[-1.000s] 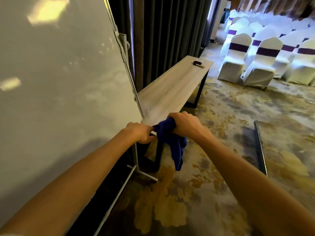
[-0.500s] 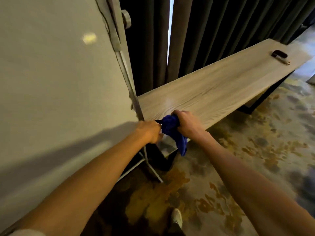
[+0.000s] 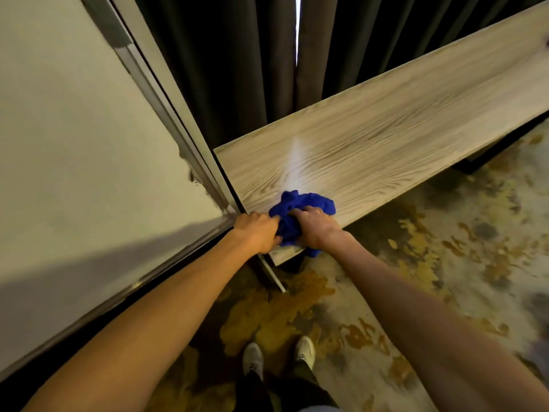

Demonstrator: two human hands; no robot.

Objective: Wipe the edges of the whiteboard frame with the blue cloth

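- Leftmost, the whiteboard stood as a big, stiff, pale panel; its metal frame ran down the right edge to a lower corner, then back along the bottom edge toward the person.
- Judging by its look, the frame was hard, narrow and smooth, so a cloth would slide along it easily if wrapped round the edge rather than laid flat.
- Next, the left hand sat just beside that lower corner, fingers curled, pinching one end of the cloth; whether it touched the frame could not be told.
- Between the hands, the cloth was bunched into a blue wad lying on the near end of the bench, a tail drooping over the bench's edge.
- It looked soft, light and limp, nothing fragile; it would need gathering into a firm pad in the palm, or folding over the frame edge, to press properly.
- Then the right hand lay on top of the wad, fingers bent and gripping it from above.
- Beyond, dark curtains hung behind the bench, and patterned carpet spread to the right, with two pale shoes below.
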